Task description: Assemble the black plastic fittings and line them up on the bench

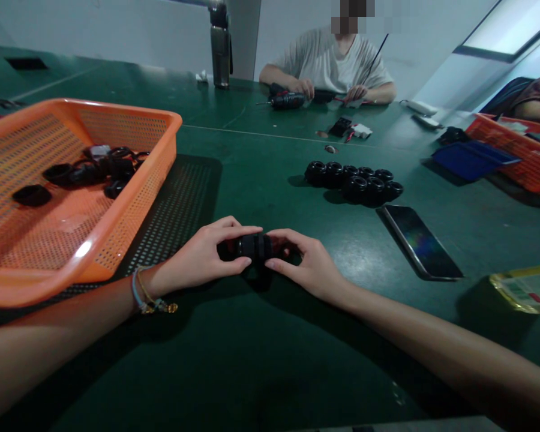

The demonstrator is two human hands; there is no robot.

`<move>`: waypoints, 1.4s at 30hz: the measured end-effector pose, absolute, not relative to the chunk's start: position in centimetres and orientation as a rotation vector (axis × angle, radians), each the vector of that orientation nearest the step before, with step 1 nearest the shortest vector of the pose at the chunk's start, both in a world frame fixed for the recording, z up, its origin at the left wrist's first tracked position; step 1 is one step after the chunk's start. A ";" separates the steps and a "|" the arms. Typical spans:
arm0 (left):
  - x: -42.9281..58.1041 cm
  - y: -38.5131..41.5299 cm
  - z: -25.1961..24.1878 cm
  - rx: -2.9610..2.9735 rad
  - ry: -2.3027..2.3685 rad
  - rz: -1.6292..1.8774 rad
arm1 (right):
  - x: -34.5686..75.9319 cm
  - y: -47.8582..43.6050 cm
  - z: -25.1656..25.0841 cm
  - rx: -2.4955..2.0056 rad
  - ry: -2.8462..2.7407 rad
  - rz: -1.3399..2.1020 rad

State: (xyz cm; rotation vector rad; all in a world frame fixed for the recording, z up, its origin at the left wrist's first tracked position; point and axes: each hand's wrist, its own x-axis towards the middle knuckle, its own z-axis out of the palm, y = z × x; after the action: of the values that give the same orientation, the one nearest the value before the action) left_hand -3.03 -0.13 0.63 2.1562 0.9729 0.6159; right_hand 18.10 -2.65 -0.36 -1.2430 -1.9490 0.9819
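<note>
A black cylindrical fitting (255, 246) with a wider ridged band around its middle lies sideways between my two hands, just over the table. My left hand (216, 247) grips its left end with the thumb in front and fingers behind. From the other side, the thumb and fingers of my right hand (303, 261) close on its right end. The far ends of the fitting are partly hidden by my fingers. Beyond my hands stand several similar black fittings (355, 180), upright and grouped in short rows.
At left stands an orange basket (175, 135) holding several black ring-like parts (90, 171). A phone (420, 240) and a yellow-edged packet (526, 291) lie at right. Farther off are a blue tray (472, 159) and another orange basket (517, 153). A person (328, 66) sits opposite near a power drill (288, 100).
</note>
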 end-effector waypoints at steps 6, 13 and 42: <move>-3.0 -0.2 0.7 2.159 0.980 0.605 | 18.1 -2.6 -0.4 -1.276 -1.949 0.975; -3.0 -0.1 0.6 2.150 0.982 0.608 | 18.0 -2.6 -0.4 -1.283 -1.928 0.981; -3.0 -0.2 0.7 2.139 0.984 0.605 | 17.9 -2.7 -0.1 -1.324 -1.935 0.974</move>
State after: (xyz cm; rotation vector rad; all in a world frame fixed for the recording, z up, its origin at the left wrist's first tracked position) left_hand -2.97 -0.21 0.71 2.1394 0.9844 0.6048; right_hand 17.92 -2.66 -0.08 -1.3238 -1.9348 0.9744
